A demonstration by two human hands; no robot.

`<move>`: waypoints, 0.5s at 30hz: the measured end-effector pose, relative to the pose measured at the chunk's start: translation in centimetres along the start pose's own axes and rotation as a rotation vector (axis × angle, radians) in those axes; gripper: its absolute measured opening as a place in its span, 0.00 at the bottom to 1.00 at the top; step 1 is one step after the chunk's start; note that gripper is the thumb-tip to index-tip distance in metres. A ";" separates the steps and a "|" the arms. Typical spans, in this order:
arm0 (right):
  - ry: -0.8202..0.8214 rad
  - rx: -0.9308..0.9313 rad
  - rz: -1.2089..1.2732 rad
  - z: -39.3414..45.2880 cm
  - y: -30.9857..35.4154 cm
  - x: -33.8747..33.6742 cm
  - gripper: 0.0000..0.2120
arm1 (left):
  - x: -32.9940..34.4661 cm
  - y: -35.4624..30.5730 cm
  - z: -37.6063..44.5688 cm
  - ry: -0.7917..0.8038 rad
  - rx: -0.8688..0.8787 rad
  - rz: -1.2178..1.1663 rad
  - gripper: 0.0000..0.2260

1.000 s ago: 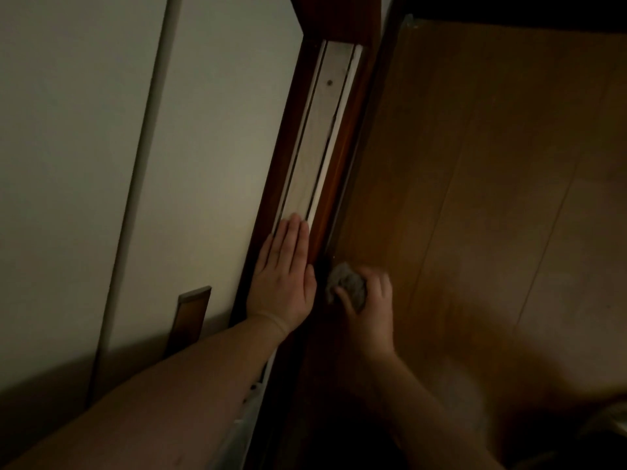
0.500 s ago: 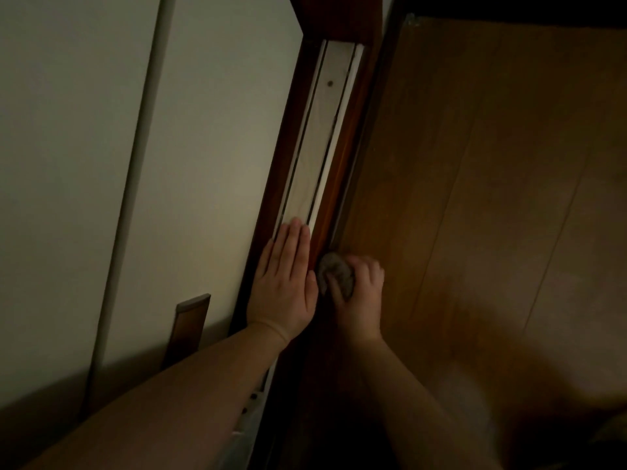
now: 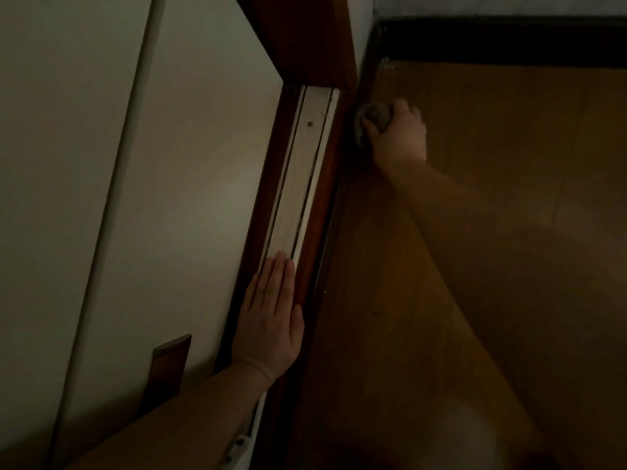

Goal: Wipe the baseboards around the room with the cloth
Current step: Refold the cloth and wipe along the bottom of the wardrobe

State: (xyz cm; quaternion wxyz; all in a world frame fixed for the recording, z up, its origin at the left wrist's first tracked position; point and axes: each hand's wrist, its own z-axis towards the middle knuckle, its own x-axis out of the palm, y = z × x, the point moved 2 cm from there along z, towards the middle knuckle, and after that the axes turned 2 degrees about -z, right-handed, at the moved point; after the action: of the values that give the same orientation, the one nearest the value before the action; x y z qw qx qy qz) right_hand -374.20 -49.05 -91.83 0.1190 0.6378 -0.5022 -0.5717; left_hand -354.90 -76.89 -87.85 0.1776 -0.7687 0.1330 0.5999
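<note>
Right hand (image 3: 397, 130): curled round a small grey bunched cloth (image 3: 375, 118), pressing the wad against the dark wooden baseboard strip (image 3: 364, 83) low at the left edge of the floor, close to the far corner. Probably held bunched to put firm pressure on a narrow face; mid-stroke along this run, by the look of it.

Left hand (image 3: 271, 317): flat, fingers straight and together, palm down on the pale sliding-door track (image 3: 305, 184) set in its reddish-brown wooden frame (image 3: 261, 205). Holding nothing; likely a brace for a low, forward-leaning reach.

Outward: cream wall panel (image 3: 186, 164) left of the track, with a pale vertical moulding (image 3: 112, 198) and a short brown wooden piece (image 3: 168, 368) against it near the bottom. Brown plank wooden floor (image 3: 509, 232) to the right, well lit nowhere; detail lost in the dimness.

Edges and room: little run left ahead of the cloth before the corner, where a dark baseboard along the far wall (image 3: 509, 39) meets the side strip at a right angle. Turning there likely calls for re-angling the wrist and pushing the wad into the corner. Open floor to the right of the arm for sweeping onward along the far wall. Left hand well apart from the cloth, no crossing of arms.
</note>
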 end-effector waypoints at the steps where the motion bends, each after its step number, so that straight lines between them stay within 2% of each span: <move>1: -0.001 0.016 0.023 0.1 -0.4 -0.7 0.23 | 0.1 0.0 0.0 -0.006 0.003 -0.003 0.30; 4: -0.003 0.017 0.117 -2.4 -2.8 -2.7 0.23 | 0.1 0.1 -0.1 0.002 -0.008 0.001 0.30; 8: 0.016 0.000 0.108 -8.6 -7.6 -4.9 0.13 | 0.0 0.1 0.2 0.029 -0.023 0.011 0.30; 13: 0.060 0.077 0.211 -14.3 -9.9 -5.5 0.13 | -1.5 -0.7 0.0 0.119 -0.033 0.035 0.29; 15: 0.115 0.092 0.238 -15.1 -9.8 -5.2 0.15 | -2.5 -1.0 1.3 0.119 0.019 0.068 0.29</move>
State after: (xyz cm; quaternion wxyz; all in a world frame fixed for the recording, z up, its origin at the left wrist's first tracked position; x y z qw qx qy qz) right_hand -355.64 -46.86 -90.99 0.1852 0.6103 -0.5922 -0.4925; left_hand -356.23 -75.41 -85.55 0.1561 -0.7963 0.1749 0.5576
